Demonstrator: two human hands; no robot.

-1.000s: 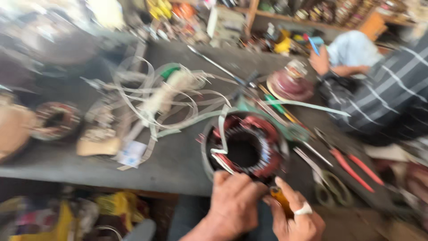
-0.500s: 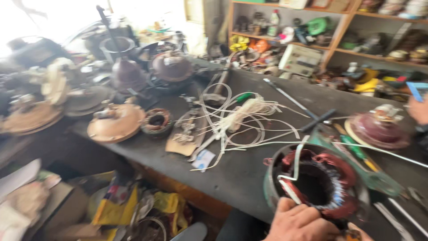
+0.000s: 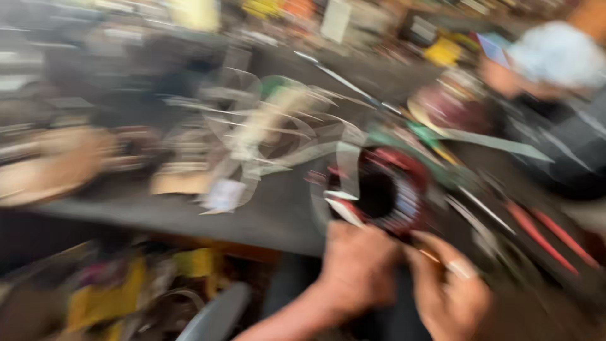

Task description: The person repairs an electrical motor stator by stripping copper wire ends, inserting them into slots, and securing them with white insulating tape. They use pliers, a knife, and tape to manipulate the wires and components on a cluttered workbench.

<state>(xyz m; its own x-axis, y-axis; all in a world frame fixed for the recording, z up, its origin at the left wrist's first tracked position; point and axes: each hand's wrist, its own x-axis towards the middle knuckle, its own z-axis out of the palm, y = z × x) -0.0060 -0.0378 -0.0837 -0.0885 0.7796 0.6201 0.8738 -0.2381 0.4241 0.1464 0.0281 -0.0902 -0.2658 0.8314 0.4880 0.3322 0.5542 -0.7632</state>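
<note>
Heavy blur throughout. On the workbench (image 3: 252, 215) we place the motor stator (image 3: 385, 189) at the near edge, right of centre. Our left hand (image 3: 356, 271) and right hand (image 3: 451, 293) sit just in front of it, side by side. A tangle of tubing (image 3: 271, 126) lies left of the stator, further back. Pliers (image 3: 543, 230) lie to the stator's right. Another person's sleeve (image 3: 562, 145) is at far right.
</note>
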